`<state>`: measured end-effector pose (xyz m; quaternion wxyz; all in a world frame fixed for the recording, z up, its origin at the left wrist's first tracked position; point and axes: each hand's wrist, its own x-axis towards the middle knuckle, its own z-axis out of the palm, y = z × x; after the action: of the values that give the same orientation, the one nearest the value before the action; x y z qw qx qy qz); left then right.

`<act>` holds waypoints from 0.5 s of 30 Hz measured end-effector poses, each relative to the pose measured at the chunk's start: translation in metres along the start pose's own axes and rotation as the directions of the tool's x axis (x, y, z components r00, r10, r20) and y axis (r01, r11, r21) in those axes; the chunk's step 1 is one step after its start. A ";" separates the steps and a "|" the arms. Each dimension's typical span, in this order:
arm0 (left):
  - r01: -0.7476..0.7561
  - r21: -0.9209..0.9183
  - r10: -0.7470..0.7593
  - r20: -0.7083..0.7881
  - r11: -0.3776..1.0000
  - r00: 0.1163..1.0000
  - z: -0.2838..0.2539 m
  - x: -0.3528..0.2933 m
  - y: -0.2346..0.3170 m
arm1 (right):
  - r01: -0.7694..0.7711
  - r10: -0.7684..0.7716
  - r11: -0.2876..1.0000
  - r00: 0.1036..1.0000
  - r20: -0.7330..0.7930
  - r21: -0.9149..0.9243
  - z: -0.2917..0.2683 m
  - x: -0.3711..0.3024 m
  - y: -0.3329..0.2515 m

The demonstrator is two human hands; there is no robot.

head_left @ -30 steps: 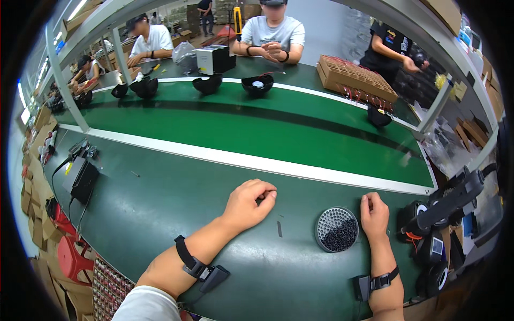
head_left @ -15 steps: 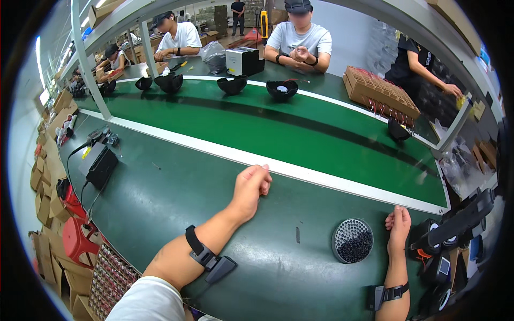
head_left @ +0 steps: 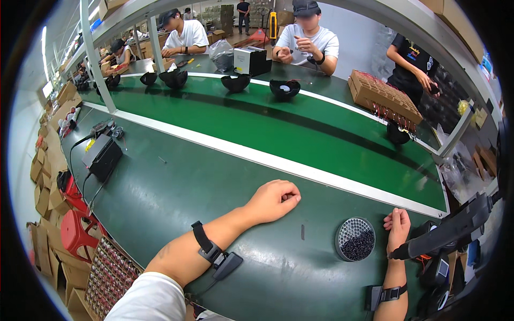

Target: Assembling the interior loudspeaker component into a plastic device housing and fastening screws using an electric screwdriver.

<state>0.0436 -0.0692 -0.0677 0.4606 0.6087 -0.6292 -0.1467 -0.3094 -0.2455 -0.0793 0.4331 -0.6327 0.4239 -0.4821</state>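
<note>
My left hand rests over the dark green table, its fingers curled in and the thumb beside them, with nothing seen in it. At the right, my right hand lies palm up near the white strip, fingers folded and nothing visible in them. Between the hands, closer to the right one, stands a round grey dish with a dimpled inside. Small black pieces, perhaps screws, fill part of it. A long black tool crosses in front of my right wrist. Each forearm wears a black strap with a small box.
Beyond the white strip runs a green conveyor belt. Several black half-shells stand along its far side, near a cardboard tray with red wires. A black power box with cables sits at left. Co-workers are across the belt.
My left hand has come nearer and to the right, turning from upright to lying flatter. The black tool has swung left across my right wrist. My right hand stays about where it was.
</note>
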 end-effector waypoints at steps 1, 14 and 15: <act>0.037 -0.048 -0.037 0.011 0.998 0.999 0.000 0.000 0.001 | -0.010 0.010 1.000 1.000 -0.010 -0.003 -0.003 -0.001 0.000; 0.140 -0.090 -0.141 -0.003 0.986 0.990 -0.006 0.007 -0.006 | -0.014 0.012 0.999 0.999 -0.052 -0.043 0.014 0.009 0.005; 0.143 -0.085 -0.143 -0.002 0.986 0.990 -0.007 0.011 -0.008 | -0.026 0.024 0.998 0.999 -0.036 -0.060 0.015 0.012 0.000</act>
<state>0.0556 -0.0778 -0.0656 0.4768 0.6329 -0.5752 -0.2033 -0.2925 -0.2544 -0.0791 0.4121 -0.6316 0.4536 -0.4749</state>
